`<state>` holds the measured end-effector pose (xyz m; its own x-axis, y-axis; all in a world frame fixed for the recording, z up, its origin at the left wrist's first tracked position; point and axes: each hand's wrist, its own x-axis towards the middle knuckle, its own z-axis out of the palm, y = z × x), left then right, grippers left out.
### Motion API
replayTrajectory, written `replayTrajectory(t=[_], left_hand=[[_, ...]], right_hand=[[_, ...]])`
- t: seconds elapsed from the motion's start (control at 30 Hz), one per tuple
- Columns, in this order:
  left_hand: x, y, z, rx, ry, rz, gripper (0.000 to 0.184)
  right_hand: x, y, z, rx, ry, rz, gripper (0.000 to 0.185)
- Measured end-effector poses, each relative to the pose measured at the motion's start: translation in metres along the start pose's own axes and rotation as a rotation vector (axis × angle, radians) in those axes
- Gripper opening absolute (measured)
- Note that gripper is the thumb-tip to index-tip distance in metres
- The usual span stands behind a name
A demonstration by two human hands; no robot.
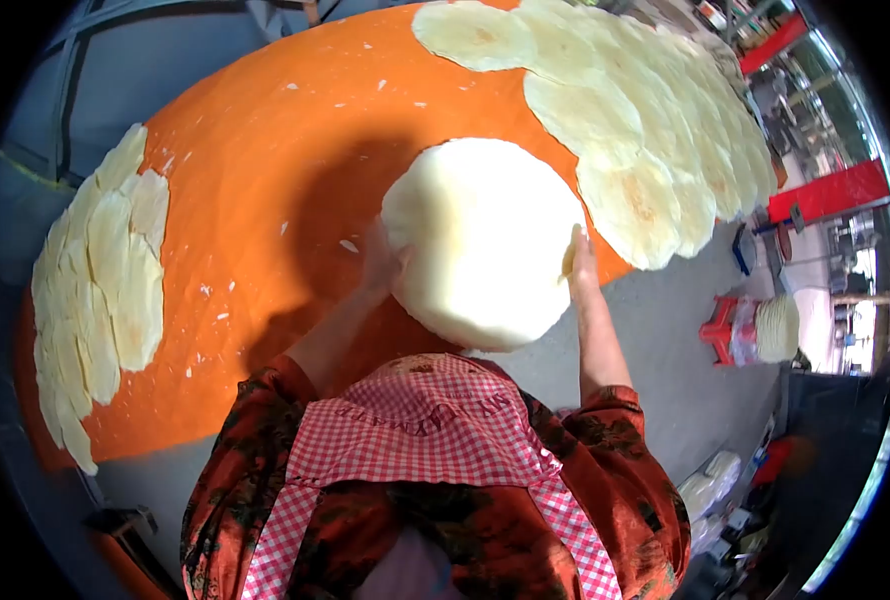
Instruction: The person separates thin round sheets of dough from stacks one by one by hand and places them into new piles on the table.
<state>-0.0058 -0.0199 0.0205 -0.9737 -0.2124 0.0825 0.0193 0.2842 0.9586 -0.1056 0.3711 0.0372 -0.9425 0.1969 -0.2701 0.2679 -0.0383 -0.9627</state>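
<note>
A large round pale flatbread or stack of flatbreads (485, 245) is held up in front of the apron, above the near edge of the orange cloth (255, 200). My left hand (383, 258) grips its left edge, fingers partly hidden beneath it. On the right edge, my right hand (583, 258) holds it with the thumb side showing. Overlapping flat round breads (655, 130) with light brown spots cover the right part of the cloth. More overlapping breads (100, 290) lie along the cloth's left end.
To the right, a red stool (720, 330) stands on the grey floor beside a pale round stack (776, 328). Plastic bags (710, 485) lie at the lower right. Small white flakes dot the orange cloth. Red panels (830, 193) stand at the far right.
</note>
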Motion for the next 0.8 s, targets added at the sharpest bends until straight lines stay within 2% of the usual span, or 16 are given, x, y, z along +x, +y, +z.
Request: replayTrajectory(t=[0.03, 0.07, 0.1, 0.13, 0.17, 0.23, 0.3, 0.37, 0.4, 0.5, 0.53, 0.6, 0.63, 0.7, 0.77, 0.8], left_hand=[[-0.002, 0.002, -0.003, 0.043, -0.020, 0.042, 0.066], [-0.006, -0.029, 0.003, 0.426, 0.065, 0.195, 0.065], [-0.011, -0.083, 0.016, 0.817, 0.145, 0.337, 0.064], [-0.007, -0.028, 0.008, 0.747, 0.031, 0.371, 0.061], [-0.010, 0.022, 0.006, 0.687, -0.089, 0.450, 0.059], [-0.033, 0.075, 0.009, 0.665, -0.287, 0.577, 0.054], [-0.062, 0.112, 0.020, 0.632, -0.448, 0.629, 0.049], [-0.082, 0.057, 0.040, 0.448, -0.241, 0.764, 0.056], [-0.081, 0.041, 0.047, 0.460, -0.164, 0.837, 0.077], [-0.079, 0.037, 0.048, 0.504, -0.173, 0.866, 0.065], [-0.078, 0.014, 0.065, 0.499, -0.070, 0.935, 0.063], [-0.081, 0.031, 0.046, 0.465, -0.222, 0.870, 0.062], [-0.086, 0.036, 0.035, 0.444, -0.295, 0.836, 0.062], [-0.105, 0.022, 0.021, 0.279, -0.214, 0.790, 0.047], [-0.128, 0.015, -0.051, 0.227, -0.105, 0.756, 0.026], [-0.146, -0.004, -0.088, 0.253, -0.076, 0.679, 0.022]], right_hand=[[0.011, 0.006, 0.000, -0.038, -0.036, 0.040, 0.068], [-0.002, -0.014, 0.007, -0.015, 0.109, 0.040, 0.063], [-0.012, -0.026, 0.003, -0.454, 0.243, -0.201, 0.062], [-0.018, -0.038, 0.004, -0.872, 0.365, -0.466, 0.060], [-0.037, -0.065, 0.019, -1.044, 0.286, -0.710, 0.059], [-0.053, -0.092, 0.057, -1.321, 0.056, -0.883, 0.063], [-0.024, -0.071, 0.075, -1.500, -0.053, -0.814, 0.066], [0.000, -0.056, 0.088, -1.557, -0.168, -0.574, 0.068], [0.015, -0.044, 0.085, -1.487, -0.191, -0.552, 0.069], [0.038, -0.034, 0.079, -1.427, -0.232, -0.464, 0.070], [0.047, -0.029, 0.073, -1.420, -0.256, -0.486, 0.072], [0.056, -0.024, 0.066, -1.473, -0.267, -0.529, 0.074], [0.049, -0.033, 0.073, -1.574, -0.229, -0.421, 0.074], [0.033, -0.050, 0.091, -1.727, -0.140, -0.265, 0.075], [-0.016, -0.074, 0.124, -1.787, 0.056, -0.368, 0.068], [-0.024, -0.068, 0.133, -1.673, 0.089, -0.587, 0.060]])
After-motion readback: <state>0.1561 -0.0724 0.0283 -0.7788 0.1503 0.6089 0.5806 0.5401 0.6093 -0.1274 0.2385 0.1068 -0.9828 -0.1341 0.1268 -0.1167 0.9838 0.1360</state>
